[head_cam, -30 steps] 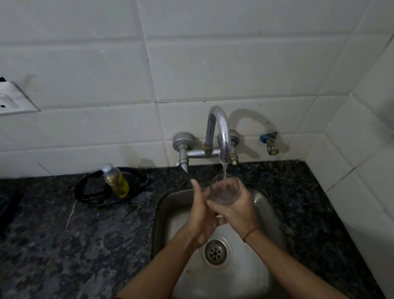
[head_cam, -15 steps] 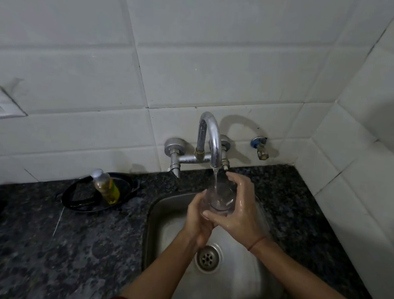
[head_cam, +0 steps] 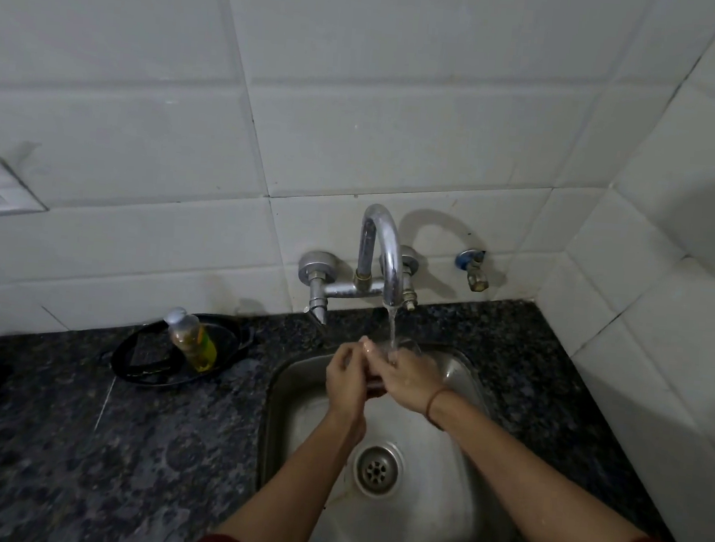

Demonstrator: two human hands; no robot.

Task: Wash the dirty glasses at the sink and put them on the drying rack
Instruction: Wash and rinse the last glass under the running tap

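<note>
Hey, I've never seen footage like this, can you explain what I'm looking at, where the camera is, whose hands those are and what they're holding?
There is no machine here: a person works bare-handed, and the camera sits on their head, looking down. The left hand and right hand both curl round a clear glass, mostly hidden by them, under water running from the tap above the steel sink. On the dark stone counter to the left, a small bottle of yellow liquid sits in a black dish.
</note>
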